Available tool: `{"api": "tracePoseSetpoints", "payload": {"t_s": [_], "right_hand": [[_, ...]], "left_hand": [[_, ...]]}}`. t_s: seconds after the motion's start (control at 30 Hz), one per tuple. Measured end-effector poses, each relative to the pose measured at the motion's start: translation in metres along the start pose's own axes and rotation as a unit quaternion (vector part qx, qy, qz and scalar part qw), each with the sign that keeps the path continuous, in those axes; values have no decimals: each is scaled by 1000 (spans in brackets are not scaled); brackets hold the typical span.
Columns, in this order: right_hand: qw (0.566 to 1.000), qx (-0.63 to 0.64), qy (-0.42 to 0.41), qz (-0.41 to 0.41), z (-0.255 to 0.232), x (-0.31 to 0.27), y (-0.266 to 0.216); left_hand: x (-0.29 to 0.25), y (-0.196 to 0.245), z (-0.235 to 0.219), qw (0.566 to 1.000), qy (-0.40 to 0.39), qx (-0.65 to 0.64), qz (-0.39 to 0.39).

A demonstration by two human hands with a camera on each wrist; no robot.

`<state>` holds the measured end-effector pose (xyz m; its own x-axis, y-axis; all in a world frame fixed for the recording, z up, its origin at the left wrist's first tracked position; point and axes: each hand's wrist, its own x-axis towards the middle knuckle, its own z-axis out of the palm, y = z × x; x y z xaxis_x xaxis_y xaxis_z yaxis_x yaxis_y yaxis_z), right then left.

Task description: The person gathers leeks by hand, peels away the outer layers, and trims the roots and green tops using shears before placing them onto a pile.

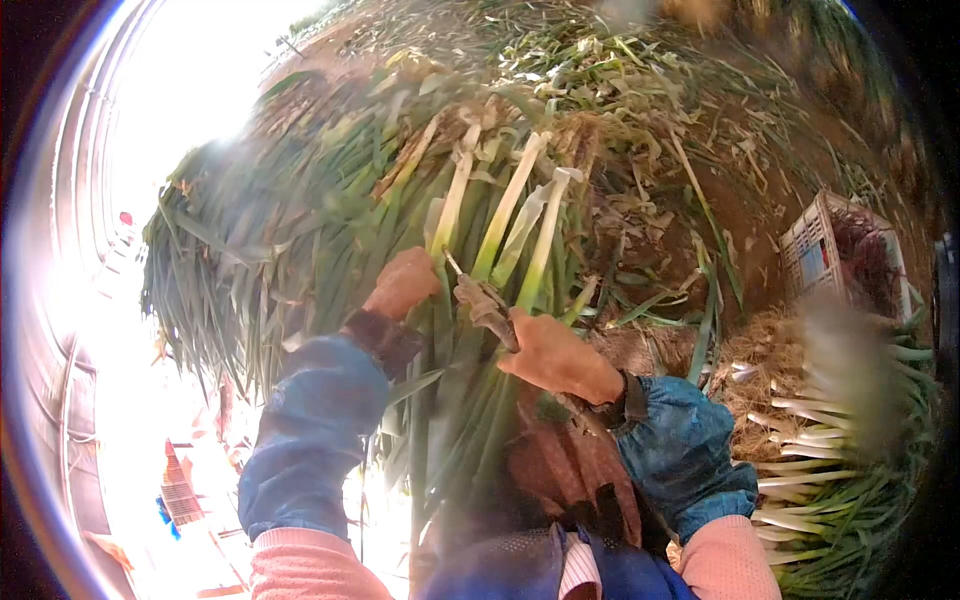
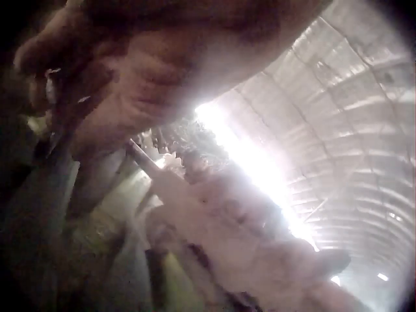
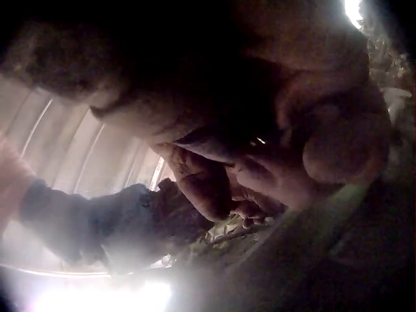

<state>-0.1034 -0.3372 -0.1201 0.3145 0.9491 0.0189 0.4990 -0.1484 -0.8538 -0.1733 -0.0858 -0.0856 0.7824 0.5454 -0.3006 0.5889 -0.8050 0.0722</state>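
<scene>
In the head view my left hand (image 1: 403, 284) grips a leek (image 1: 455, 200), low on its pale stalk where it turns green. My right hand (image 1: 560, 355) holds a thin-tipped tool (image 1: 487, 309) with a greyish, wrapped-looking body, its tip pointing toward the left hand. Other white-stalked leeks (image 1: 512, 200) lie between and beyond the hands, root ends away from me. Close up in the left wrist view, the left hand (image 2: 130, 84) has curled fingers above blurred leaves. The right hand (image 3: 312, 143) shows curled and dark in the right wrist view.
A large heap of green leek leaves (image 1: 270, 260) spreads to the left. At the lower right lies a row of leeks (image 1: 800, 480) with pale stalks. A plastic crate (image 1: 815, 245) stands at the right, and loose leaves and peelings (image 1: 640, 215) cover the ground ahead.
</scene>
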Motion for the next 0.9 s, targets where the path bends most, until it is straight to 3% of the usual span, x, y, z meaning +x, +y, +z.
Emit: {"api": "tracePoseSetpoints", "payload": {"t_s": [0.07,0.17,0.27,0.33,0.47,0.57,0.67,0.77,0.87,0.9], "right_hand": [[999,-9,3,-41,-5,-3,1],[996,-27,-4,-85,-14,-7,-4],[1000,-11,-15,-4,-13,0,-8],[998,20,3,51,-8,6,-2],[999,31,43,4,-6,6,5],[1000,8,26,6,-2,8,0],[999,10,14,47,0,12,-4],[997,17,20,71,1,14,0],[998,1,15,66,-3,8,-7],[998,-10,5,67,0,5,-10]], "left_hand": [[3,-8,8,996,44,63,-39],[-16,-13,17,952,290,71,63],[22,-38,34,975,173,122,64],[52,-45,38,981,161,102,45],[84,-70,40,991,81,89,63],[59,-68,36,990,100,97,-4],[51,-94,45,988,7,-153,-20],[40,-95,48,977,-8,-208,-49],[0,-25,6,942,-16,-334,12],[0,-20,3,943,-11,-333,10]]}}
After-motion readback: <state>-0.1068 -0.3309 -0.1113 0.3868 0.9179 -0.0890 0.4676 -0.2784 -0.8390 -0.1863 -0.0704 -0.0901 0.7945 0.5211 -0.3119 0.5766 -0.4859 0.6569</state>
